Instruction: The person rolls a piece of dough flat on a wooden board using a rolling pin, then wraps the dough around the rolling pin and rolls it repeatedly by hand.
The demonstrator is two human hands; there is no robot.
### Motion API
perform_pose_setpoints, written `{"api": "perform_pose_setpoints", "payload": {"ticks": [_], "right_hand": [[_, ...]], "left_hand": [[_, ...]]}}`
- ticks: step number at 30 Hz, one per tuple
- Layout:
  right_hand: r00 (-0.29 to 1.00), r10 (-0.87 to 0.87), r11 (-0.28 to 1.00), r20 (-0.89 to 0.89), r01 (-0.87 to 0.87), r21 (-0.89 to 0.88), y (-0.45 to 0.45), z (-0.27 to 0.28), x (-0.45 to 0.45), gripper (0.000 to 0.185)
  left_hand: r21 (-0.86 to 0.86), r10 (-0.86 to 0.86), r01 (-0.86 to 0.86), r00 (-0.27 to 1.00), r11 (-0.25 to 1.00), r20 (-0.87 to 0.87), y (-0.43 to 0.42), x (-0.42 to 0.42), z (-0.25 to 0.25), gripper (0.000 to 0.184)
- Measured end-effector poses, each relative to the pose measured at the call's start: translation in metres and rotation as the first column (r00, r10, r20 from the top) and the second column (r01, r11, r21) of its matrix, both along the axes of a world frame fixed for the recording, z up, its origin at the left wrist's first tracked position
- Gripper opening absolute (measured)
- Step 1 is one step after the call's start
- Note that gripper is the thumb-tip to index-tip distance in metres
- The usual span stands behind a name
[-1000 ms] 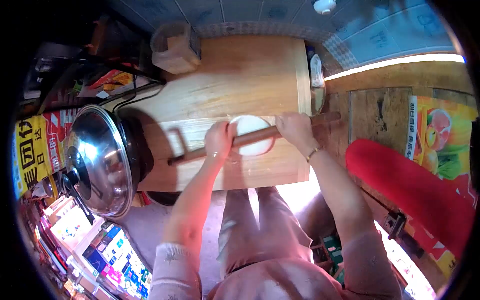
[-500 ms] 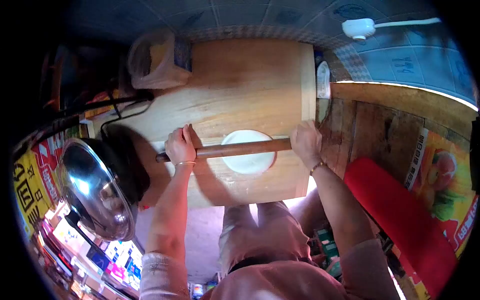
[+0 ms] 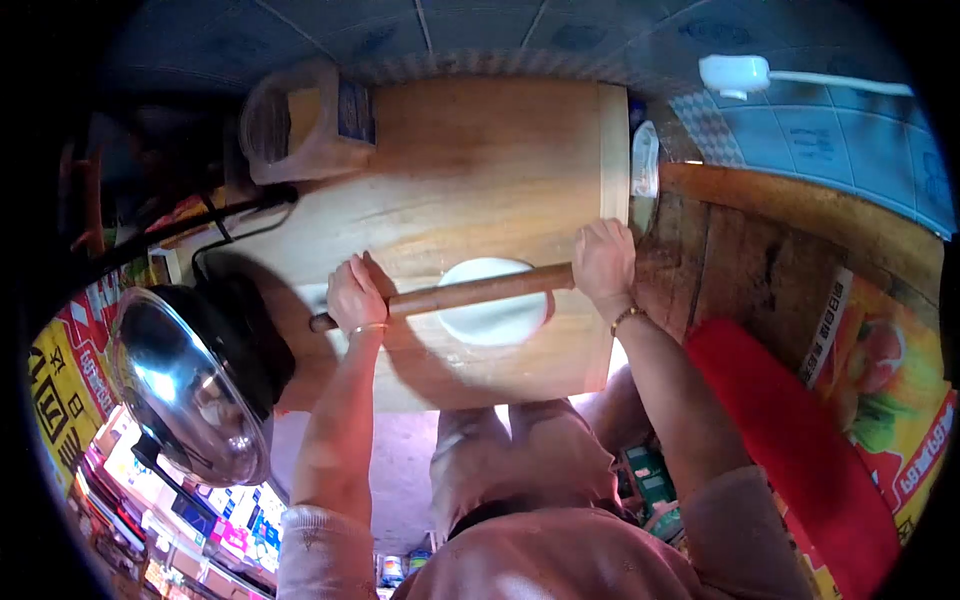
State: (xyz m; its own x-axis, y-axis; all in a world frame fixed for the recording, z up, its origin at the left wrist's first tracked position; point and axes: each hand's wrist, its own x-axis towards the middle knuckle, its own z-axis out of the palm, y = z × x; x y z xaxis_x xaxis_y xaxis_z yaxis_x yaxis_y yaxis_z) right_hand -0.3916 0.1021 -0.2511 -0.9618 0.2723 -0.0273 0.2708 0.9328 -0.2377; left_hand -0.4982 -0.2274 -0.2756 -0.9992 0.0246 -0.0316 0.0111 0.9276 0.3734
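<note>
Two hands, left hand (image 3: 357, 295) and right hand (image 3: 604, 262), have fingers clamped on a wooden rolling pin (image 3: 430, 299) lying across a white dough disc (image 3: 490, 325), near half of the worktop (image 3: 480, 150). Judged status: disc flattened, roughly round; remaining thinning cannot be determined. Yellow sheet (image 3: 48, 395), left: "日" legible. Poster (image 3: 880, 365), right: characters unclear.

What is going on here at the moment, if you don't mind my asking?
A person has both hands on a wooden rolling pin, the left hand near one end and the right hand farther along. The pin lies across a flat, white round of what looks like dough on a wooden board. A shiny lid is to the left, with a tub at the back left.
</note>
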Motion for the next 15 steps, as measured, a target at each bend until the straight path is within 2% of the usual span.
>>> {"api": "perform_pose_setpoints", "payload": {"ticks": [2,3,4,6,7,8,10,11,12,13,15], "right_hand": [[1.0,0.021,1.0,0.003,-0.021,0.01,-0.014,0.008,0.019,0.018],[1.0,-0.015,1.0,0.012,0.015,0.006,-0.024,0.007,0.043,0.019],[0.999,-0.048,0.999,0.011,0.048,0.01,-0.028,0.005,0.062,0.019],[0.997,-0.059,0.992,-0.054,0.065,0.112,-0.041,0.013,0.086,0.019],[0.999,-0.034,0.997,0.019,0.032,0.075,-0.036,0.013,0.081,0.019],[0.999,-0.026,0.997,0.021,0.025,0.074,-0.026,0.005,0.07,0.019],[0.995,0.012,0.999,0.104,-0.015,0.035,-0.002,-0.005,0.023,0.018],[0.993,0.005,0.999,0.118,-0.01,0.042,0.006,-0.003,0.008,0.018],[0.993,0.012,0.998,0.118,-0.019,0.059,0.006,0.003,-0.003,0.018],[0.994,0.02,0.997,0.108,-0.028,0.067,-0.002,0.008,-0.004,0.018],[0.994,0.005,0.998,0.112,-0.012,0.067,-0.016,0.006,0.035,0.018]], "left_hand": [[-0.006,-0.009,0.008,0.995,1.0,-0.098,-0.002,0.009,0.01,0.034],[-0.059,-0.015,0.006,0.989,0.998,-0.148,-0.022,0.034,-0.006,0.034],[-0.014,-0.001,-0.002,0.983,1.0,-0.183,-0.022,0.064,0.004,0.034],[-0.246,-0.025,-0.013,0.988,0.969,-0.151,-0.027,0.101,0.007,0.034],[-0.12,0.004,-0.013,0.997,0.993,-0.073,-0.026,0.091,0.008,0.033],[-0.071,0.005,-0.01,0.997,0.997,-0.074,-0.022,0.069,-0.001,0.034],[-0.069,0.037,-0.036,0.999,0.997,0.019,0.002,0.015,0.002,0.035],[-0.038,0.064,-0.064,0.998,0.997,-0.013,0.014,0.001,0.003,0.035],[-0.02,0.097,-0.098,0.995,0.995,-0.034,0.017,-0.001,0.006,0.036],[-0.115,0.118,-0.116,0.993,0.987,0.016,0.009,-0.001,0.002,0.037],[-0.119,0.072,-0.076,0.997,0.99,-0.036,-0.008,0.042,0.003,0.037]]}}
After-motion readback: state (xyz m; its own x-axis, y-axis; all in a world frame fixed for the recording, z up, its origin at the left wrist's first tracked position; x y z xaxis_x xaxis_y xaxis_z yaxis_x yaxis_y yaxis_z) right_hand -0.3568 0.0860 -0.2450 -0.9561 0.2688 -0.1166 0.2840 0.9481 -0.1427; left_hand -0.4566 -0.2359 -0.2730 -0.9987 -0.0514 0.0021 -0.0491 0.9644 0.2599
